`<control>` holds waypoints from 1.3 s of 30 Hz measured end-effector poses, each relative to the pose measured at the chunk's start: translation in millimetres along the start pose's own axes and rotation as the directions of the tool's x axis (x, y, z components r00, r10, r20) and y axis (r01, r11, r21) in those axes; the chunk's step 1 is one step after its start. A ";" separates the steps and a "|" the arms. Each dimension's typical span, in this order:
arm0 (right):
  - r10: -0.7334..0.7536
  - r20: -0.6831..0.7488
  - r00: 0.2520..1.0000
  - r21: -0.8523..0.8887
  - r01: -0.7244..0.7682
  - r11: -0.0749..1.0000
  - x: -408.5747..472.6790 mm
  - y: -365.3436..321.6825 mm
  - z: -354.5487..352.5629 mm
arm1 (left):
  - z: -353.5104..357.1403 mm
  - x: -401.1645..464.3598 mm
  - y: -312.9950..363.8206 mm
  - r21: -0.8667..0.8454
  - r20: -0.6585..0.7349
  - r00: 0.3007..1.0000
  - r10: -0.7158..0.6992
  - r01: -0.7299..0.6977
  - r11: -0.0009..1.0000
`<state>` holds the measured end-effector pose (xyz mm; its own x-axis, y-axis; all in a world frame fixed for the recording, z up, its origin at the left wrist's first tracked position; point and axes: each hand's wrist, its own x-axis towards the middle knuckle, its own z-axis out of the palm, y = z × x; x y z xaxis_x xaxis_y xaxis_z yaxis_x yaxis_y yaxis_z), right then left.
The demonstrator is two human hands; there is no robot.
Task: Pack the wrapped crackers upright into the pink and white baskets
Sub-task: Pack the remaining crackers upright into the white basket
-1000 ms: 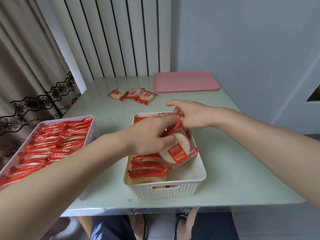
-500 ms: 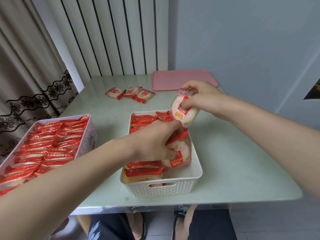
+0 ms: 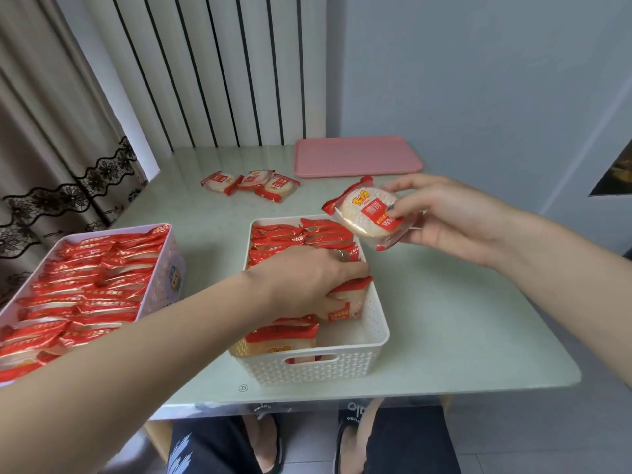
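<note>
The white basket (image 3: 376, 323) stands at the table's front middle, with red-wrapped crackers upright along its far and left parts. My left hand (image 3: 307, 278) reaches into it and grips an upright wrapped cracker (image 3: 349, 302) at the basket's right side. My right hand (image 3: 441, 213) hovers above the basket's far right corner, pinching a round wrapped cracker (image 3: 367, 213) turned face-on to me. The pink basket (image 3: 164, 285) at the left is packed with rows of upright crackers.
Three loose wrapped crackers (image 3: 251, 183) lie on the pale green table (image 3: 461, 319) behind the white basket. A pink lid (image 3: 355, 157) lies flat at the far right by the wall. The table's front edge runs just below the white basket; my legs show beneath.
My right hand has lifted a cracker out of the white basket and carried it up and to the right. My left hand stays inside the basket, holding an upright cracker.
</note>
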<state>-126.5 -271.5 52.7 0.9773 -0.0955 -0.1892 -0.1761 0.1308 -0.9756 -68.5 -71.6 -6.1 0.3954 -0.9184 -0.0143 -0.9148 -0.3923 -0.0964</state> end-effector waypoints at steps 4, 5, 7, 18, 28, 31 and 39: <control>0.078 0.079 0.994 0.038 -0.081 0.996 -11.5 13.1 6.0 | 4.1 -5.9 -9.0 0.113 -0.051 0.999 -0.009 0.015 0.994; 0.084 0.097 0.992 0.041 -0.089 0.995 -14.7 15.3 7.8 | 5.4 -6.6 -12.9 0.111 -0.072 0.996 -0.061 0.069 0.991; 0.077 0.119 0.990 -0.002 -0.077 0.997 -18.5 20.7 12.7 | 9.0 -6.2 -19.1 0.066 -0.081 0.981 -0.177 0.183 0.981; -0.393 0.313 0.865 -0.790 0.467 0.398 -32.3 53.9 44.2 | 24.9 -0.7 -5.3 0.091 -0.019 0.929 -0.369 0.369 0.925; -0.408 0.323 0.854 -0.825 0.465 0.321 -20.5 60.6 45.7 | 14.4 -9.7 -19.1 -0.142 0.109 0.902 -0.417 0.430 0.892; -0.409 0.311 0.858 -0.801 0.468 0.374 -16.6 62.7 49.6 | -3.7 -23.8 -30.5 -0.208 0.270 0.854 -0.446 0.504 0.838; -0.263 0.434 0.862 -0.882 0.347 -0.318 -6.5 77.3 57.0 | -3.9 -55.6 -4.9 -0.117 0.249 0.894 -0.373 0.410 0.904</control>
<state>-139.8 -204.4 -15.2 0.9396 0.3114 0.1420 0.2911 -0.9454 0.1467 -86.3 -18.9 -1.0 0.7151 -0.6619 -0.2248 -0.6750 -0.7374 0.0238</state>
